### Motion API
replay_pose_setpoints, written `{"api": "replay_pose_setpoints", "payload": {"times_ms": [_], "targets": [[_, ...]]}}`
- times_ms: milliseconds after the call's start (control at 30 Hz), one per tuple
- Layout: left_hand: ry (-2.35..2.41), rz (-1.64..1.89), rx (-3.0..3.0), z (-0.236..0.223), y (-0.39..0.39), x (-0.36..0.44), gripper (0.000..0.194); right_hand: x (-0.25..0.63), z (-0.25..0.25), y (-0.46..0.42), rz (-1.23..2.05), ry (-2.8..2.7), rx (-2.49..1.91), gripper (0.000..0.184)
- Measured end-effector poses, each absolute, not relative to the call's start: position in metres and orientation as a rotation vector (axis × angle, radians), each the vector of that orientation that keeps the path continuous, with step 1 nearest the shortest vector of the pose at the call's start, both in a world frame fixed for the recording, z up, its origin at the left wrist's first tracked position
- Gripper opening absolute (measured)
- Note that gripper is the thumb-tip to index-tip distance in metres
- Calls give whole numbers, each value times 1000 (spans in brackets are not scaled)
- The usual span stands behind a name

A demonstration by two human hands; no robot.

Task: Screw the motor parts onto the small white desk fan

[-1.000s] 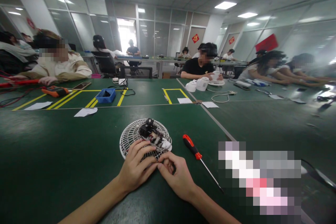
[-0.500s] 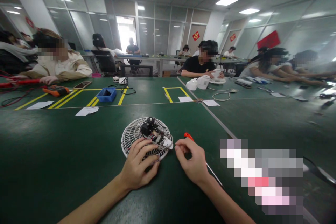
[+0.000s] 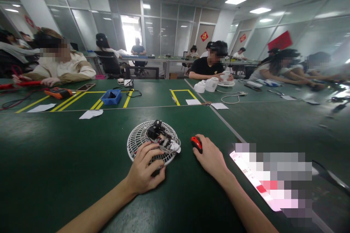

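Observation:
A round white fan grille (image 3: 135, 135) lies flat on the green table. On it rests a motor assembly (image 3: 156, 131) with black parts, wires and a white tag (image 3: 175, 146). My left hand (image 3: 144, 171) holds the grille by its near side, fingers spread over the bars and wires, thumb at the rim. To the right, a screwdriver (image 3: 196, 144) with a red and black handle lies on the table. My right hand (image 3: 212, 157) is closed over that handle, which covers the shaft.
A phone with a lit screen (image 3: 253, 178), partly pixelated, lies to the right. Farther back are a blue tray (image 3: 111, 97), an orange meter (image 3: 58, 93), paper slips (image 3: 90, 114) and white housings (image 3: 211, 85). Several people sit around the tables, one across from me (image 3: 207, 67).
My right hand has moved right, away from the grille's edge, and closed on the screwdriver handle. My left hand stays on the grille.

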State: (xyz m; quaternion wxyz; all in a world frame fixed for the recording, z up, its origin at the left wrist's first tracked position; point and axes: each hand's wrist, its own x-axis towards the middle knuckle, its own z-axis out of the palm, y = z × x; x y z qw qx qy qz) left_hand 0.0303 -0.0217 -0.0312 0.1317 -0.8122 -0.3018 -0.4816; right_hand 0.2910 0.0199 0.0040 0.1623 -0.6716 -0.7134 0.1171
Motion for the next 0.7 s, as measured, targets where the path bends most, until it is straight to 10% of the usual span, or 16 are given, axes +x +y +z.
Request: {"api": "replay_pose_setpoints", "payload": {"times_ms": [367,700], "targets": [[-896,-1402,-2345,-33,-20,26,16,279,17,8,1308,-1327,-1229,54],[-951,-1441,-2348,-34,-17,24,14,269,18,4,1397,-804,-980,43]]}}
